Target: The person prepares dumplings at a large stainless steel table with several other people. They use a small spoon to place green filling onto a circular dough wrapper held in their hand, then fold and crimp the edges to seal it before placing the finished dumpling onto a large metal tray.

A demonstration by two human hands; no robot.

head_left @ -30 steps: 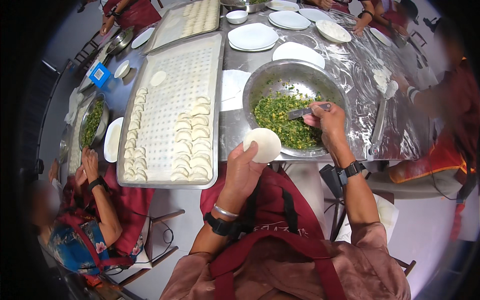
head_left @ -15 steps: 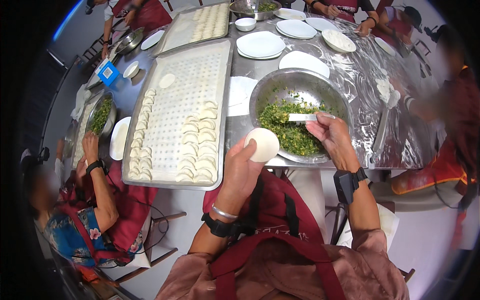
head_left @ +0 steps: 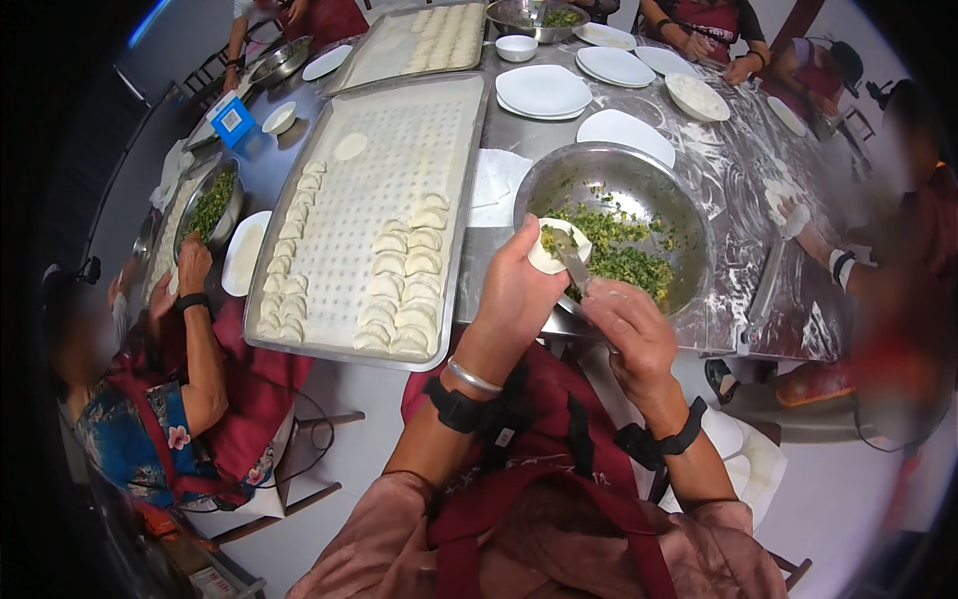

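Here I see the round white dough wrapper [head_left: 555, 247] lying cupped in my left hand [head_left: 519, 290], fingers curled under it, just above the near rim of the large round steel bowl [head_left: 689, 215] of chopped green filling [head_left: 624, 250]. My right hand [head_left: 627, 324] is pinched closed on a slim metal spreader [head_left: 571, 258], its tip on the wrapper. Left of the bowl, a long perforated metal tray [head_left: 399, 150] holds rows of folded dumplings [head_left: 404, 285] on the shiny steel surface [head_left: 738, 180].
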